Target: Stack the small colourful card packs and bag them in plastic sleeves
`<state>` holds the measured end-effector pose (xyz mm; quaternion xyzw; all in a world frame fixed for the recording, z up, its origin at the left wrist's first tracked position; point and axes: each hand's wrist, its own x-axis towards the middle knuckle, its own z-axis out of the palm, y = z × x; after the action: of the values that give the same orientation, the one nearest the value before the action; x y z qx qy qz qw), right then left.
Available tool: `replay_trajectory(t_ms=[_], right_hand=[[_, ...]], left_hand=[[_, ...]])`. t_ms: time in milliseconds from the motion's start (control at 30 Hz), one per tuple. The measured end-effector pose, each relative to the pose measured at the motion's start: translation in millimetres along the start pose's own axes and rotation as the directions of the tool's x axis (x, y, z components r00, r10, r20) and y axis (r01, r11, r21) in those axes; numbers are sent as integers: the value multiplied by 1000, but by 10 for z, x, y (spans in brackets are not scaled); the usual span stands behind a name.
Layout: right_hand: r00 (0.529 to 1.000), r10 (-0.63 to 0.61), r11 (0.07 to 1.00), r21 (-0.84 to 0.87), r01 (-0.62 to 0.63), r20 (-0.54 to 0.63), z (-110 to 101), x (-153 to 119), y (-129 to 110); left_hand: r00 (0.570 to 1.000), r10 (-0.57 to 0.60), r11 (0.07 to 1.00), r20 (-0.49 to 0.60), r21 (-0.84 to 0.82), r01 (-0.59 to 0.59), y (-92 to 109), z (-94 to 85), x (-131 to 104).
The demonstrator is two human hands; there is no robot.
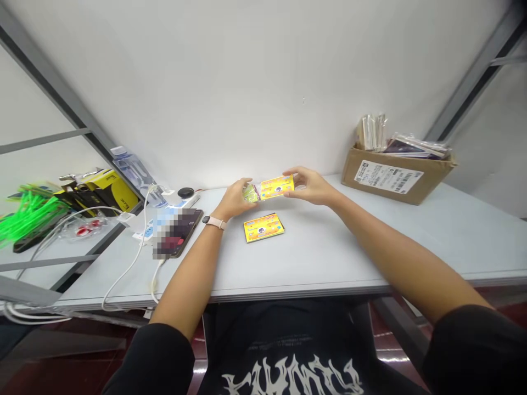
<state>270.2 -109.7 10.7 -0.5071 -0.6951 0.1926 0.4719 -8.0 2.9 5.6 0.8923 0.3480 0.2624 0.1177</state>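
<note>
Above the table, my left hand [237, 198] grips a small green printed card [252, 192] that looks to be in clear plastic. My right hand [313, 187] pinches a yellow printed card [276, 187] by its right end, thumb below and fingers above. The two cards meet edge to edge between my hands; whether the yellow one lies inside the plastic I cannot tell. Below them on the table rests a small stack of similar yellow cards [263, 228], with a dark edge showing behind it. A watch with a pale band [216, 222] is on my left wrist.
On the right stands a cardboard box [382, 174] filled with plastic-wrapped flat packs. To the left lie a phone [187, 233], a power strip [187, 202] and white cables. Beyond are a clear bottle [134, 173], yellow-black boxes [109, 192] and bright green strips [28, 216].
</note>
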Motion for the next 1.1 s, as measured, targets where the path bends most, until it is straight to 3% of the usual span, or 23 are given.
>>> replay_trajectory(t_ms=[333, 733, 900, 1100], right_hand=[[991, 76, 989, 116, -89, 111, -67, 17, 58], [977, 187, 918, 335, -212, 106, -219, 5, -23], [958, 180, 932, 272, -239, 222, -247, -8, -42], [959, 197, 949, 208, -239, 203, -244, 7, 27]], left_hand=[[997, 77, 997, 10, -16, -77, 4, -9, -7], [985, 171, 981, -36, 102, -167, -39, 12, -1], [977, 212, 973, -23, 96, -209, -27, 18, -4], [976, 216, 974, 23, 69, -217, -12, 18, -6]])
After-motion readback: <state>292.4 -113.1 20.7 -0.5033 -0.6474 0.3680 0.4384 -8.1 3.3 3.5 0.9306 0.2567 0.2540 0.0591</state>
